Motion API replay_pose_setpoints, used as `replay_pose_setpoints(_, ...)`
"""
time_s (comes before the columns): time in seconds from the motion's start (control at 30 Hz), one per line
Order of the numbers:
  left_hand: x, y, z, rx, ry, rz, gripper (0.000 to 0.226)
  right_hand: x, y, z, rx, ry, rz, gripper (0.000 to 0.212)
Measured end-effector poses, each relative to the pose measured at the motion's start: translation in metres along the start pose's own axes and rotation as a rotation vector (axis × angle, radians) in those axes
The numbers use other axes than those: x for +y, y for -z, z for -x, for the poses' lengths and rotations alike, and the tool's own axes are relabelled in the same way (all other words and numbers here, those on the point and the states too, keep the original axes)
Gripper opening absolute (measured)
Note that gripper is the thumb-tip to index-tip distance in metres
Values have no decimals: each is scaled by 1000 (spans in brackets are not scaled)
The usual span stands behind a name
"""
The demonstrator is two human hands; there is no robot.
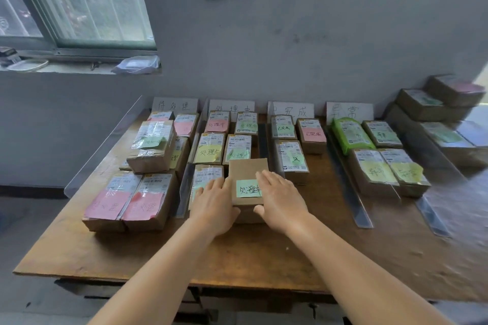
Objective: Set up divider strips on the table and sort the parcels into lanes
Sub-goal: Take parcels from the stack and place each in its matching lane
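Both forearms reach forward over the near edge of the table (237,266), where a broad strip of bare wood lies in front of the parcels. The left hand (211,206) lies palm down with straight fingers, its fingers over a parcel (207,177) at the front of the second lane and its thumb against the near left corner of the box (247,187). The right hand (281,199) is flat too, fingers laid on the box's right top edge, thumb at its near right corner. The box sits between the two hands, plain brown with a green note (248,188) on top, at the front of the second lane, beside that parcel and touching it.

To the left, two pink-noted parcels (126,203) stand near the front of the first lane. To the right of the box, a clear divider (277,163) separates it from the third lane, and bare table runs between that lane's front parcel and the long divider strip (351,187) beyond. The fourth lane holds yellow-noted parcels (388,174) and a green bag (350,137).

Further back, more parcels fill each lane up to four white signs (175,105) against the wall. At far right, a stack (433,108) of boxes stands past the last strip.
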State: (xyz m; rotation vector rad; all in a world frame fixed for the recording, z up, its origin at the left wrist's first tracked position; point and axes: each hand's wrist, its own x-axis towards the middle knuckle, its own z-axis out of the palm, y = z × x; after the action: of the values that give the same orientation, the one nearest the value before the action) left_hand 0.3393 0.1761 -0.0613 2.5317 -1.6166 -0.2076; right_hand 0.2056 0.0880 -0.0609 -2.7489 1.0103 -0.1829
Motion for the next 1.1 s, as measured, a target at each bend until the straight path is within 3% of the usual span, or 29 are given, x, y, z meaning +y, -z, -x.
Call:
replay_pose_setpoints(0.23, 56, 7, 2, 80, -145, 43, 77, 40, 38, 42, 101, -149, 52, 79)
replay_pose_setpoints(0.57, 175, 4, 12, 34, -303, 120, 78, 133, 71, 121, 143, -400, 18, 84)
replay_pose_setpoints(1.1, 420, -29, 23, 7, -416, 166, 77, 329, 142, 247, 135, -449, -7, 84)
